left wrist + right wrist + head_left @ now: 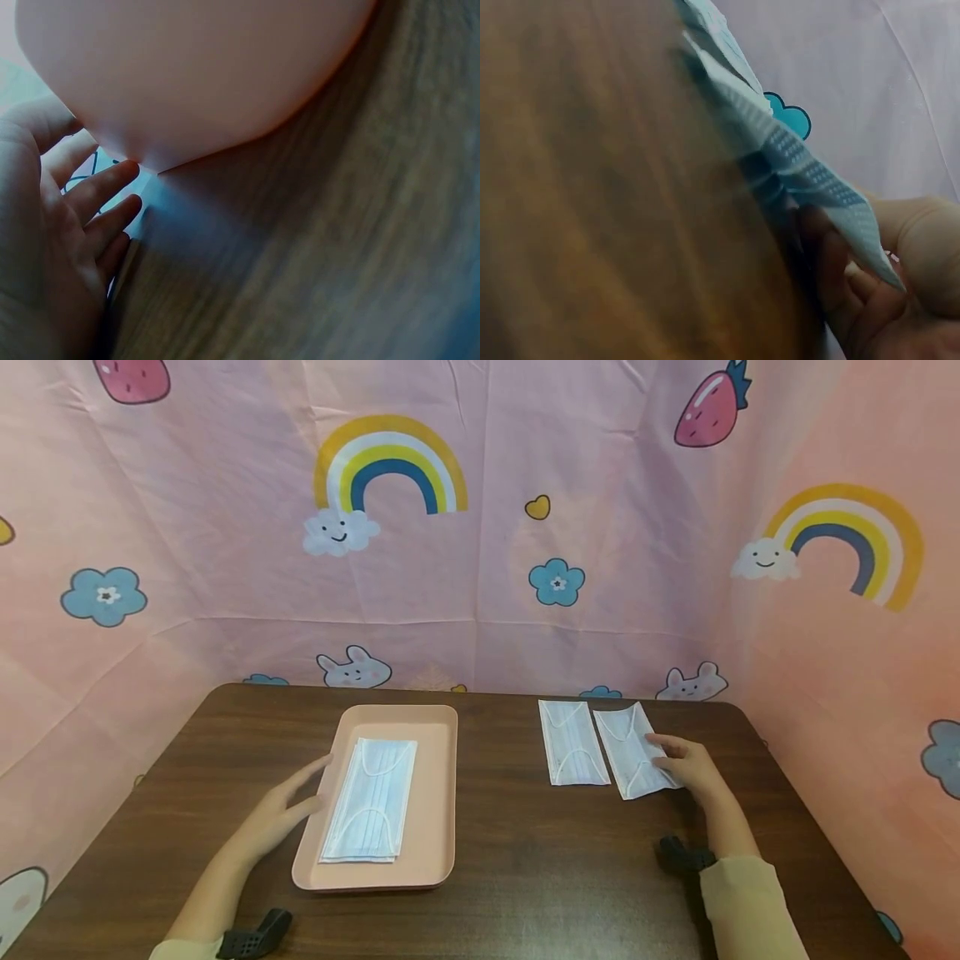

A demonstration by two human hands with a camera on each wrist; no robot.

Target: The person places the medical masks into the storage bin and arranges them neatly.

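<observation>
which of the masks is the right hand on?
The rightmost mask, tilted on the bare table, with the right hand gripping its right edge. The mask beside it lies untouched; the stacked masks lie in the pink tray.

Bare table [495,827] btwn tray [438,793] & masks [573,743]; backdrop [487,568] walls rear.

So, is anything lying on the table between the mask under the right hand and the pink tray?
Yes: a second mask lies flat just left of the mask that the right hand grips. Beyond it, only bare table up to the tray.
</observation>
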